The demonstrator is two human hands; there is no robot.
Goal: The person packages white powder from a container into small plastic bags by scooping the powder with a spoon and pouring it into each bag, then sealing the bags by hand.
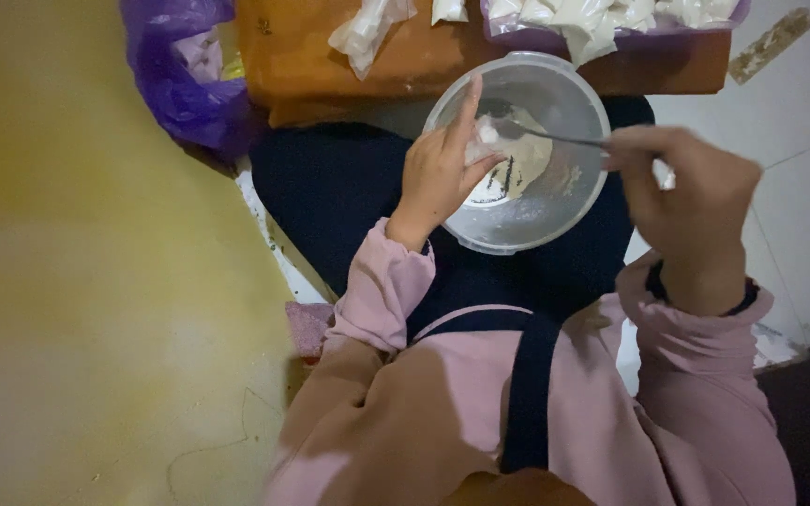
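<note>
A clear plastic bowl (555, 215) with white powder in it rests on my lap. My left hand (438, 173) is over the bowl's left rim and pinches a small clear plastic bag (482, 141) open. My right hand (696, 201) holds the handle of a metal spoon (555, 136), whose tip reaches into the mouth of the small bag.
A low orange-brown table (349, 66) stands ahead with several filled white packets (367, 28) on it and a purple tray (611, 33) of more packets. A purple plastic bag (185, 75) lies at the left. Yellow floor spreads to the left, white tiles to the right.
</note>
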